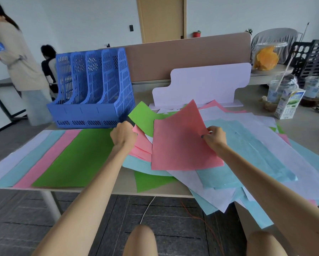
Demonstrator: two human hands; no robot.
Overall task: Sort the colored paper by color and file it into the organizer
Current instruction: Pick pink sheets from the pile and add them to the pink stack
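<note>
My right hand [214,138] pinches the right edge of a pink sheet [180,145] lifted off the table. My left hand [124,134] grips a fanned bunch of pink sheets [143,145] at its upper left corner. A blue organizer [94,89] with several empty slots stands at the back left. In front of it lie sorted stacks in a row: white [12,159], light blue [30,157], pink [49,156] and green [79,157]. A mixed heap of white, light blue, green and pink paper [247,154] covers the right half of the table.
A white cut-out board [206,84] stands behind the heap, before a brown divider [173,58]. A milk carton [288,103] and plastic cups [278,89] sit at the far right. Two people are at the left [20,58]. Some sheets overhang the table's front edge [118,192].
</note>
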